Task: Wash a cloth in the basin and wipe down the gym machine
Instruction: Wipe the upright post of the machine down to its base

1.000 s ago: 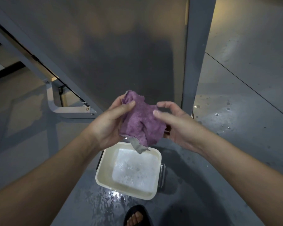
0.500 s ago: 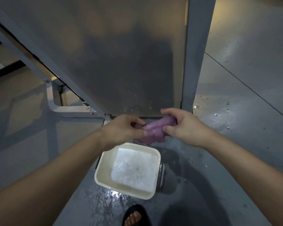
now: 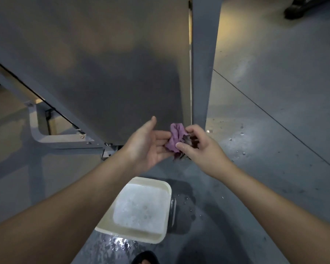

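The right hand (image 3: 195, 144) pinches the cloth (image 3: 174, 139), a wrung purple wad, between thumb and fingers, while the left hand (image 3: 148, 144) lies flat and relaxed under it, fingers straight, where half a second ago both hands were twisting it as a tight roll. That suggests the wringing is finished and the damp, crumpled rag is being bunched for wiping, so the washing part looks done. It sits above and beyond the basin (image 3: 161, 184), a cream, round-cornered plastic tub of foamy water on the wet, speckled floor (image 3: 265, 153), just in front of the machine (image 3: 107, 73) with its smooth grey panel.
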`<move>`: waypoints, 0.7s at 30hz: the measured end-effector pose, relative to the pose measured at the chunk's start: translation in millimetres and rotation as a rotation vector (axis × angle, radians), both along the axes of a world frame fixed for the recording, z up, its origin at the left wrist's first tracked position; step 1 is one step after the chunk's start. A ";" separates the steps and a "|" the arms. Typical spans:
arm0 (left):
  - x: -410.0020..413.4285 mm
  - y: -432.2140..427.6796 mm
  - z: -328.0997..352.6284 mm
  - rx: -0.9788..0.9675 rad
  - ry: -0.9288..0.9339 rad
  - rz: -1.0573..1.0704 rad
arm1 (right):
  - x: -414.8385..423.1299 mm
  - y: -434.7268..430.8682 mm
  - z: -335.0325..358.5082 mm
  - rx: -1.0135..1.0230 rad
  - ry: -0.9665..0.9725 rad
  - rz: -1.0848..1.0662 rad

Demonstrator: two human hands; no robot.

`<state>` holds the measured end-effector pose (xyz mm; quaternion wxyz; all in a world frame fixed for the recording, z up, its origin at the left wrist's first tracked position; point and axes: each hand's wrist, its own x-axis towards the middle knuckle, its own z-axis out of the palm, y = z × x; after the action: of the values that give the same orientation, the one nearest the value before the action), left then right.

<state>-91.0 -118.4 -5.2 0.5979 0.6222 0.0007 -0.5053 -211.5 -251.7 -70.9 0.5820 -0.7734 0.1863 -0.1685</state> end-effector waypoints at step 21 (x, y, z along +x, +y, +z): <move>28.4 -43.5 -10.0 0.656 -1.830 -0.586 | 90.5 -58.0 -37.1 1.213 -0.235 -0.838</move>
<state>-62.5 -161.9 -15.2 0.0213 0.8795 -0.4711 0.0636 -120.9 -309.7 -108.0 0.8096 -0.1574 0.4624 -0.3256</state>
